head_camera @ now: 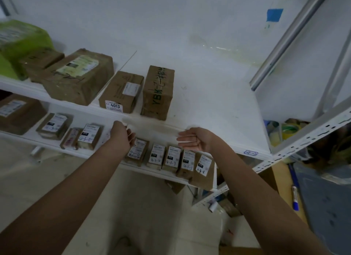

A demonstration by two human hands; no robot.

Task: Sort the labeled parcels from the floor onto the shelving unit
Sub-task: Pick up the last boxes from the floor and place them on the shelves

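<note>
Dim, flat, cool light; shadows soft. Faint sheen on wall tape [224, 49]. Whole frame slightly soft (small label print unreadable). Wide-angle bending at edges; green parcel [22, 42] smeared.

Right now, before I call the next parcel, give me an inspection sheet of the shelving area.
Surface: upper shelf, white, scuffed and stained.
Job's things: 4013 box and YBK box on the upper shelf; row of small labelled parcels on the lower shelf.
Clutter: green bag at upper left; tape rolls at right.
Hands: left hand and right hand, both empty, near the shelf edge.
Cables: nothing seen.
Surroundings: white wall with blue tape patch; marker at right.
</note>
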